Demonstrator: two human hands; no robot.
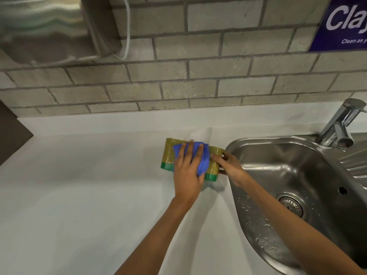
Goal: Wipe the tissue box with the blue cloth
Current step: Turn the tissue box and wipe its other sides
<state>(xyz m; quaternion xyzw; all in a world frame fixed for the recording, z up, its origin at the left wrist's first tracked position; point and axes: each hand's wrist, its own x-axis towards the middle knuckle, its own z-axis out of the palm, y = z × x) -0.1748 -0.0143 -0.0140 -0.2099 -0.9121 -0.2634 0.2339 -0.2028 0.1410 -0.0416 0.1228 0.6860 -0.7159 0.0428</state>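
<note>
- The tissue box (168,155), olive-gold with a green band along its near edge, lies flat on the white countertop (79,185), just beside the rim of the steel sink (297,175).
- The blue cloth (202,157) is bunched over the middle of the box top, and a fold hangs over the near edge.
- The left hand (187,171) lies on the cloth with fingers spread, pressing it down rather than closed around it.
- The right hand (228,165) is clamped on the box's right end, thumb on top, the other fingers mostly hidden behind it.
- Risk: a hard stroke toward the right could push the box over the sink rim if that grip slackens.
- Risk: the basin is beaded with water; a trailing cloth corner could pick it up and dampen the box.
- Risk: the box ends stay unwiped while the cloth is bunched mid-top.
</note>
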